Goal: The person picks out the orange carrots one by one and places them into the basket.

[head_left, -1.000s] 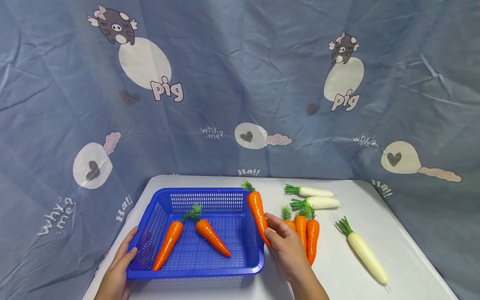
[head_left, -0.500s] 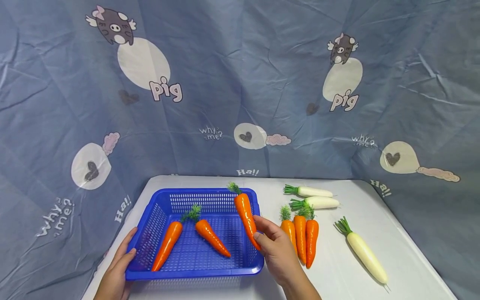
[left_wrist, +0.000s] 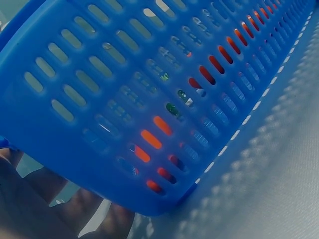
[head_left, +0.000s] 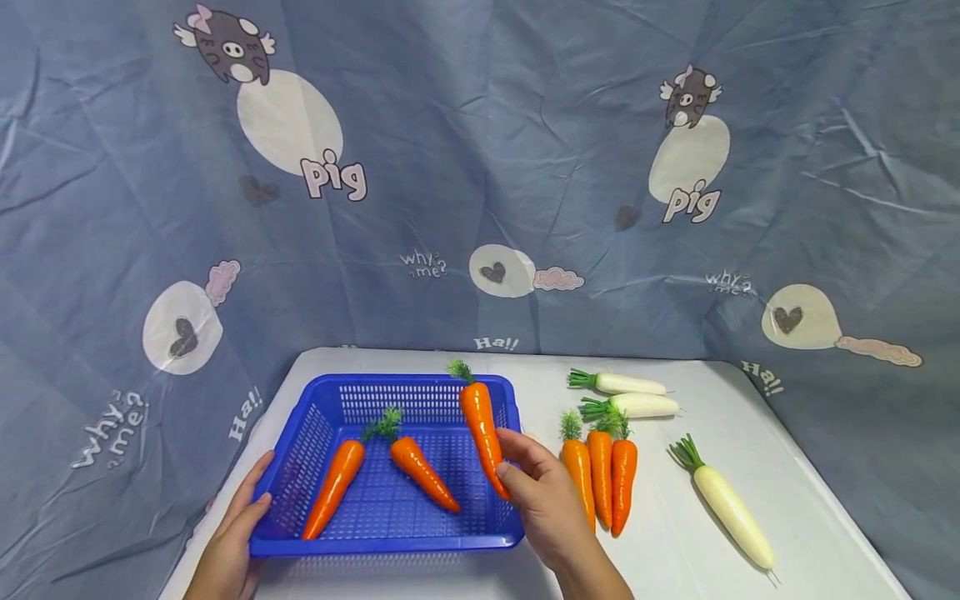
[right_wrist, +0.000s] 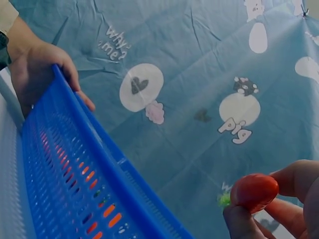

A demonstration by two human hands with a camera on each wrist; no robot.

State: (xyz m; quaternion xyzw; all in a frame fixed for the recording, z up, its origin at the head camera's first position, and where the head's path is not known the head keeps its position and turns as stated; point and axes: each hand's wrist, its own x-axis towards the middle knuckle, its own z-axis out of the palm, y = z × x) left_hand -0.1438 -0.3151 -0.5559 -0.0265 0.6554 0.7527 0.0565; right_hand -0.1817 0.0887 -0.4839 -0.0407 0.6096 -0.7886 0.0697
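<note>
My right hand (head_left: 551, 508) pinches an orange carrot (head_left: 480, 421) with a green leafy top near its tapered end, over the right side of the blue plastic basket (head_left: 386, 547). In the right wrist view the carrot (right_wrist: 255, 192) shows nearly end-on between thumb and fingers, above the basket rim. On the basket's left side, my left hand (head_left: 231, 533) grips the rim, its thumb over the edge. Inside the basket lie a left carrot (head_left: 334, 487) and a middle carrot (head_left: 424, 475). The left wrist view shows orange through the slotted basket wall (left_wrist: 45, 119).
Three carrots (head_left: 602, 479) lie side by side on the white table (head_left: 675, 554), right of my right hand. Behind them are two white radishes (head_left: 633, 393), and a larger white radish (head_left: 735, 517) lies farther right. A blue patterned cloth (head_left: 420, 192) hangs around the table.
My right hand has carried the carrot leftward, from the basket's right rim to over its inside. My left hand stays on the rim, and the two carrots in the basket lie as before.
</note>
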